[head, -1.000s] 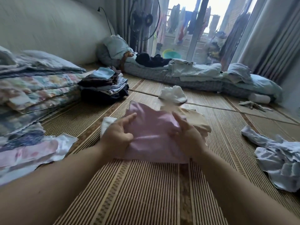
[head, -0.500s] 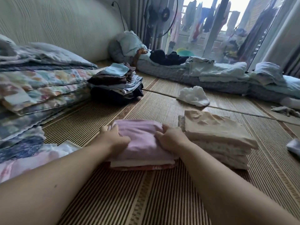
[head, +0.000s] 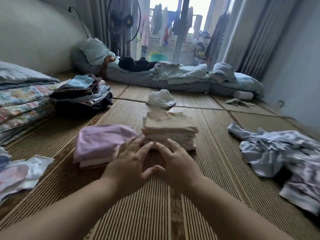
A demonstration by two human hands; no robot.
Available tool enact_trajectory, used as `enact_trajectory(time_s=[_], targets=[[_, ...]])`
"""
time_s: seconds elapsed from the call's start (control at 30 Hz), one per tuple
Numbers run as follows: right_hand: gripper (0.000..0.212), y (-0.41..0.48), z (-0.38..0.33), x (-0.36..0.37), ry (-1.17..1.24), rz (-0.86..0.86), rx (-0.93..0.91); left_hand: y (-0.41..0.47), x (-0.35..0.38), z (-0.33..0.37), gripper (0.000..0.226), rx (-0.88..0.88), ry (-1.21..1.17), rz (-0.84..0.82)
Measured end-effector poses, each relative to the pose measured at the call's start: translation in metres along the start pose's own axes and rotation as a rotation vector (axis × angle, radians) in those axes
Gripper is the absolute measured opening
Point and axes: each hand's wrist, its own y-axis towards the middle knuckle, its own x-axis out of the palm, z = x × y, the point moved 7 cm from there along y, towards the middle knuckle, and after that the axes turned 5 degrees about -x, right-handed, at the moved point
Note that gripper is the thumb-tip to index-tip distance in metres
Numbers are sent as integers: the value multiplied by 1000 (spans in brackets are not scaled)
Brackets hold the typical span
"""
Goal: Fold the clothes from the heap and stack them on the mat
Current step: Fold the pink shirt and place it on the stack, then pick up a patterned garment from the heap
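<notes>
Both hands, the left hand point(head: 131, 163) and the right hand point(head: 174, 163), are spread flat and empty above the mat point(head: 155, 213). There are two folded stacks, a pink stack point(head: 102, 142) just left of them and a beige stack point(head: 169, 129) just ahead. One heap point(head: 280, 153) lies well to the right.

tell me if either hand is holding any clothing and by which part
Nothing is held: left hand and right hand are open, fingers spread, near the pink pile and beige stack.

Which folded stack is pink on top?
The low stack by the left hand; the taller stack beside it is beige, the far pile mostly dark.
</notes>
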Motion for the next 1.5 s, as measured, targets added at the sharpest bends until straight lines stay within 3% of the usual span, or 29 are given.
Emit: enact_trajectory(time_s=[0.13, 0.3, 0.47, 0.8, 0.83, 0.93, 0.97, 1.13, 1.27, 1.37, 1.5], targets=[[70, -114, 75, -35, -95, 34, 204, -16, 35, 112, 74, 171, 8, -93], [67, -230, 175, -70, -46, 102, 535, -27, 92, 250, 70, 359, 41, -246], [64, -284, 251, -99, -18, 226, 686, -20, 138, 346, 69, 443, 63, -307], [58, -316, 341, -72, 175, 217, 850, 60, 212, 458, 78, 449, 38, -383], [56, -312, 341, -72, 179, 234, 836, 68, 215, 463, 71, 435, 47, -381], [51, -303, 343, -75, 204, 300, 819, 87, 215, 474, 20, 431, 93, -350], [51, -302, 343, -76, 213, 316, 821, 91, 212, 473, 17, 427, 116, -351], [58, -305, 339, -85, 226, 393, 841, 84, 170, 466, 18, 513, -10, -345], [80, -303, 328, -92, 228, 424, 841, 53, 108, 433, 11, 537, -172, -336], [86, -291, 315, -88, 204, 336, 824, 26, 68, 382, 18, 529, -242, -419], [67, -264, 284, -68, 250, 154, 723, -6, 37, 301, 9, 551, -61, -403]])
